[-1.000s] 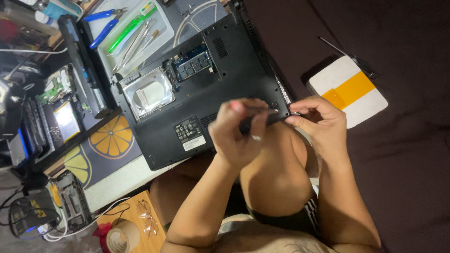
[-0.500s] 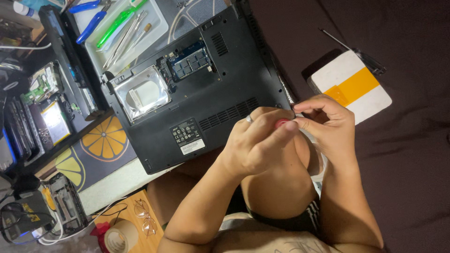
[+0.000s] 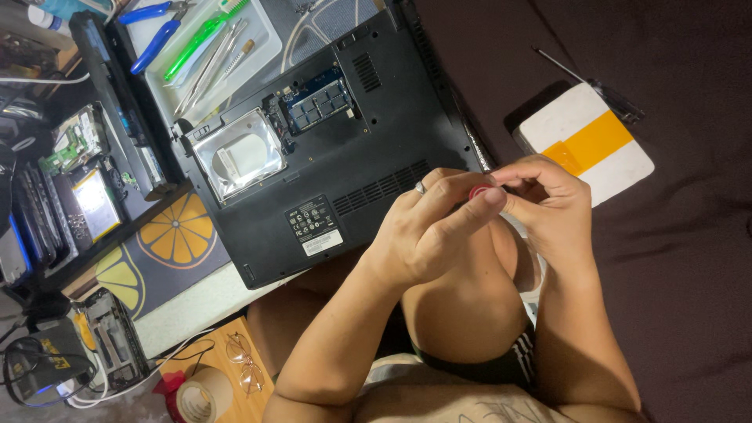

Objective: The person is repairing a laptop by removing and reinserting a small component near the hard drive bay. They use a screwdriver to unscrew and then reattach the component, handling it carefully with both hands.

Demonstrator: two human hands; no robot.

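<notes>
Above a raised bare knee (image 3: 462,313), the person's two hands meet. Left hand (image 3: 427,231), with a ring on one finger, has its fingers curled and its thumb and forefinger pinched on a small red round piece (image 3: 479,190). Right hand (image 3: 548,204) faces it, fingertips drawn together and touching the same red piece from the other side. What the piece is cannot be told; most of it is hidden by the fingers.

Just beyond the hands lies a black laptop (image 3: 352,180), turned bottom up, its near corner reaching the knee. An access cover is off: a silver hard drive (image 3: 239,157) and blue memory modules (image 3: 317,98) show in their bays. To the right of the laptop, on dark fabric, rests a white box with an orange band (image 3: 587,145), and past it a thin dark-handled tool (image 3: 587,78).

Under the laptop's left edge spreads a mat printed with orange slices (image 3: 168,235). Farther off sits a white tray (image 3: 262,35) holding blue-handled pliers (image 3: 153,35), a green tool and tweezers. At the lower left, near the floor, lie eyeglasses (image 3: 243,364) and a roll of tape (image 3: 196,399).
</notes>
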